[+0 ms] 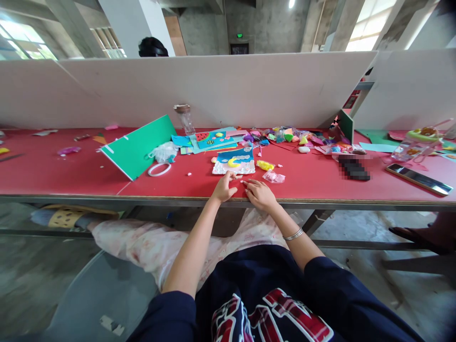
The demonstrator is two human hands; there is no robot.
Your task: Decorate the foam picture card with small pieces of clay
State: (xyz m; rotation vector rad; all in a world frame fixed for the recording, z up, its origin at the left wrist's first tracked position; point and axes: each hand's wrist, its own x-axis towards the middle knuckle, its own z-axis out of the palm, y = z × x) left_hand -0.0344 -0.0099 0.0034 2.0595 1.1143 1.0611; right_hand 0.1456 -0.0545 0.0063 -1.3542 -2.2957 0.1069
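Note:
At the table's front edge my left hand (223,188) rests with thumb and forefinger apart. My right hand (261,194) lies beside it, fingers stretched over the tabletop. Their fingertips almost meet around a tiny pale bit (242,181), perhaps clay; whether a finger presses on it is too small to tell. Just beyond the hands lies a small picture panel (235,156), blue above and white and bumpy below, with a yellow crescent (233,162) on it. Right of the panel are a yellow packet (265,165) and a clear packet of pink clay (274,176).
A green board (142,147) leans left, near a white ring (159,169) and crumpled plastic bag (164,152). Behind stand a clear bottle (185,118) and a watermelon picture (210,138). Colourful packets (288,135), a phone (419,179) and a clear cup (409,147) lie right. A white partition (213,90) borders the table.

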